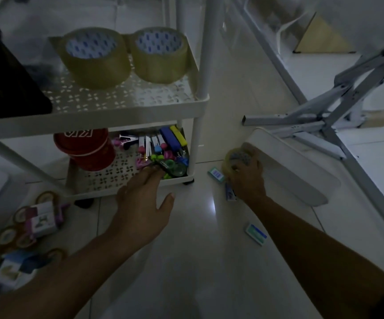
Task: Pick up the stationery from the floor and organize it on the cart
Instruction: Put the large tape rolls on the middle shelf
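Down on the floor (197, 226), just right of the cart (126, 111), the right hand (247, 178) is clamped on a tape roll (234, 157), hole facing up. The left hand (142, 203) is spread, fingers straight, at the bottom shelf (108, 178) by the pens (163, 143). From the roll, that shelf lies leftward, so the right hand looks best placed.

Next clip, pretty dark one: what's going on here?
A person is tidying stationery onto a white cart. The right hand grips a small tape roll down at floor level, with small boxes lying beside it. The left hand reaches open toward the lower shelf, by the green correction tape. Two large tape rolls sit on the upper shelf; more rolls lie on the floor at left.
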Available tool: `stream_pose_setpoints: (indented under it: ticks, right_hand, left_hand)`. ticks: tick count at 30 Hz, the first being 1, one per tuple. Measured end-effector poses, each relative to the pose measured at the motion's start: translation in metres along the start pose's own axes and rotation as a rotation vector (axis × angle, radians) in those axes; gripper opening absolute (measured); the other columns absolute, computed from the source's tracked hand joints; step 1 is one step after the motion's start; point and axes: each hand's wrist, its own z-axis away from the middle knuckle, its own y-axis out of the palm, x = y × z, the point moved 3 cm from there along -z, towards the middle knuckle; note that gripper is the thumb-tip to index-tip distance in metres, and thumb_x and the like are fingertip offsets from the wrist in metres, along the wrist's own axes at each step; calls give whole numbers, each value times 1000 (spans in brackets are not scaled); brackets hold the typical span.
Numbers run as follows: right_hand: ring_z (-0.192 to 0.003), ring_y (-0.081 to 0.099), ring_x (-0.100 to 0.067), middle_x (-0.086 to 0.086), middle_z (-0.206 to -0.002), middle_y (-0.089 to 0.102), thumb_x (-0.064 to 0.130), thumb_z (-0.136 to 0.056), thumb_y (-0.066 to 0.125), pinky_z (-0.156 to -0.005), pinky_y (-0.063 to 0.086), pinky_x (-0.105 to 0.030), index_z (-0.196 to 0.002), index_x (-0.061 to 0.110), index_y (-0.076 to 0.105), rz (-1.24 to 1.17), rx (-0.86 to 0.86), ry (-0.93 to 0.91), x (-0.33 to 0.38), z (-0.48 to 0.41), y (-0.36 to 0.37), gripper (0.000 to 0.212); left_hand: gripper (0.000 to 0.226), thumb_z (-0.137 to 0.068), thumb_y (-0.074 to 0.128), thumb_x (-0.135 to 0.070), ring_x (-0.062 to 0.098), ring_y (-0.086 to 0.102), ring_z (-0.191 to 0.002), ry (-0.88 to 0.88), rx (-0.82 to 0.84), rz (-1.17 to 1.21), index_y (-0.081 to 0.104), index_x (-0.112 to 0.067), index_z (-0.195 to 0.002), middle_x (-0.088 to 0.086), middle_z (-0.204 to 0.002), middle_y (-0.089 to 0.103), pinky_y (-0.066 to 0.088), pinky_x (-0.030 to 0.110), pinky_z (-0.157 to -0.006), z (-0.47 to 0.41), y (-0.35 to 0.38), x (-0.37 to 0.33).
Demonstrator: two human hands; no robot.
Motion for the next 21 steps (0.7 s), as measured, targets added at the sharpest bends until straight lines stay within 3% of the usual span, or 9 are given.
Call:
stream_pose_setpoints:
  ticks: [4, 7, 9, 11, 13, 15, 17, 19, 21]
  right_hand:
    - [-119, 43, -44, -27, -126, 53, 37, -84, 32, -104, 32, -40, -98, 13, 65, -106, -32, -87, -20, -7, 18, 43]
    - [-105, 50, -49, -31, -97, 61, 1, -85, 51, -115, 13, -35, -82, -5, 63, -243, -182, -154, -6, 14, -8, 13]
    - [-112, 52, -48, -34, -120, 54, 3, -92, 54, -112, 26, -49, -97, 1, 64, -338, -185, -140, 0, 30, -25, 12]
    - [-126, 48, -40, -21, -142, 37, 33, -95, 52, -97, 49, -52, -107, 33, 56, -411, -172, -144, 9, 47, -42, 13]
    - [-124, 51, -22, -9, -148, 34, 38, -95, 52, -88, 56, -44, -106, 40, 53, -483, -206, -212, 16, 64, -59, 11]
    - [-116, 51, -5, 1, -157, 23, 31, -95, 53, -83, 55, -23, -111, 32, 55, -565, -251, -214, 25, 80, -82, 16]
    - [-117, 49, 6, 7, -158, 22, 33, -92, 54, -84, 49, -13, -113, 28, 58, -647, -339, -258, 36, 89, -107, 22]
    - [-123, 47, 7, 9, -156, 29, 30, -90, 54, -86, 45, -6, -111, 28, 60, -725, -402, -341, 53, 89, -135, 22]
    - [-126, 47, 3, 6, -151, 37, 24, -91, 56, -91, 47, -9, -108, 31, 59, -789, -437, -445, 71, 80, -160, 19]
  left_hand:
    - [57, -81, 49, -43, 23, 49, -124, -1, -12, 11, 52, -18, -132, 2, -137, 50, 44, 48, -98, -2, -1, 0]
    - [52, -82, 50, -40, 21, 49, -124, 20, -30, 52, 56, -18, -128, 1, -135, 52, 44, 47, -99, -3, -8, -4]
    - [46, -82, 51, -37, 18, 51, -122, 58, -61, 84, 57, -20, -124, -2, -130, 55, 44, 46, -99, -1, -16, -9]
    - [39, -84, 52, -36, 13, 51, -118, 93, -101, 120, 56, -27, -122, -8, -124, 56, 43, 49, -100, 1, -26, -15]
    - [32, -85, 52, -36, 3, 51, -108, 123, -149, 164, 57, -30, -116, -13, -117, 56, 44, 46, -98, 2, -38, -21]
    - [27, -87, 58, -31, -11, 46, -94, 175, -199, 203, 58, -27, -114, -13, -111, 56, 42, 21, -96, 2, -51, -30]
    - [23, -87, 63, -20, -12, 46, -90, 254, -246, 202, 60, -22, -110, -11, -107, 56, 33, 0, -86, 2, -67, -42]
    - [19, -86, 60, -17, -6, 47, -91, 346, -310, 188, 61, -17, -105, -7, -103, 57, 32, -3, -84, 1, -85, -55]
    - [19, -86, 57, -18, 1, 51, -96, 414, -355, 216, 61, -13, -104, -3, -104, 58, 35, 2, -86, -2, -103, -65]
